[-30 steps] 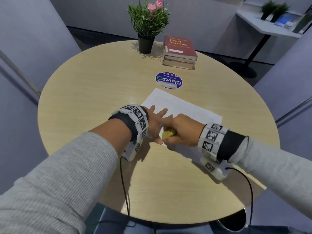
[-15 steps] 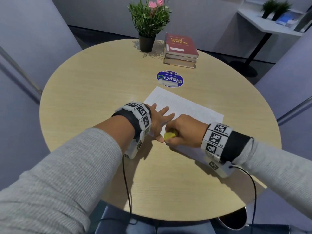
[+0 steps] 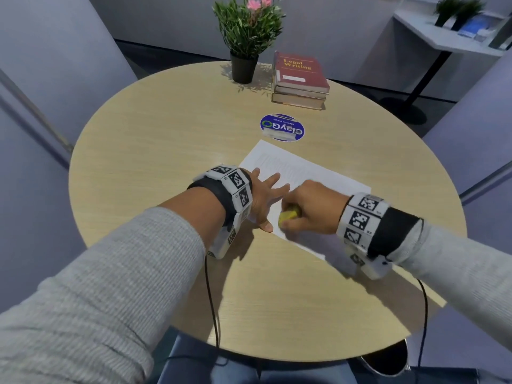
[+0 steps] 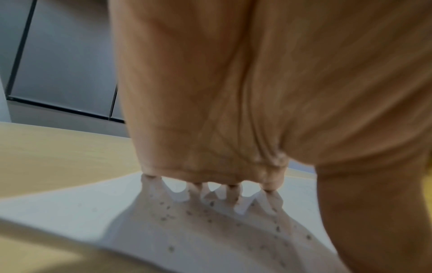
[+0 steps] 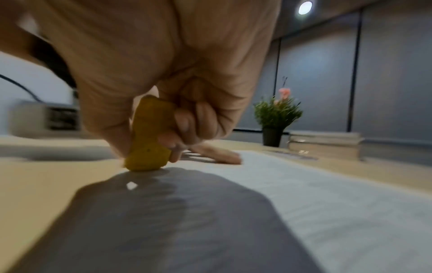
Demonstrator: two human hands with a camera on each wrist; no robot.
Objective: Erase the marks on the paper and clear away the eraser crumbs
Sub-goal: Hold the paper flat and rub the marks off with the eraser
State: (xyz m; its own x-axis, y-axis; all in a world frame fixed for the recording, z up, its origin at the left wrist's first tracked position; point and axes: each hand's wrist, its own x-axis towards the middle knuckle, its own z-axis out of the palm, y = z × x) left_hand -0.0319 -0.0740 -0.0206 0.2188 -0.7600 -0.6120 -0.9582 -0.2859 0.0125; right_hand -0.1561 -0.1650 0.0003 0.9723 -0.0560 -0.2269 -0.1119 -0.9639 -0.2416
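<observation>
A white sheet of paper point(image 3: 304, 173) lies on the round wooden table point(image 3: 155, 151), with faint marks near its far end. My left hand point(image 3: 263, 198) lies flat on the sheet's left part, fingers spread and straight, pressing it down. My right hand point(image 3: 307, 212) grips a yellow eraser point(image 3: 288, 216) and holds its tip down at the paper's near left edge. In the right wrist view the eraser point(image 5: 149, 140) is pinched between thumb and curled fingers, its end on the surface. In the left wrist view dark eraser crumbs point(image 4: 205, 214) lie scattered on the paper point(image 4: 98, 203) under my fingers point(image 4: 229, 188).
A potted plant point(image 3: 248, 37) and a stack of books point(image 3: 300, 79) stand at the table's far side. A round blue sticker point(image 3: 282, 128) sits just beyond the paper. Cables hang from both wrist units over the near table edge. Chairs flank the table.
My right hand and the eraser have shifted slightly back and forth along the paper's near left edge. The left hand has stayed flat on the sheet.
</observation>
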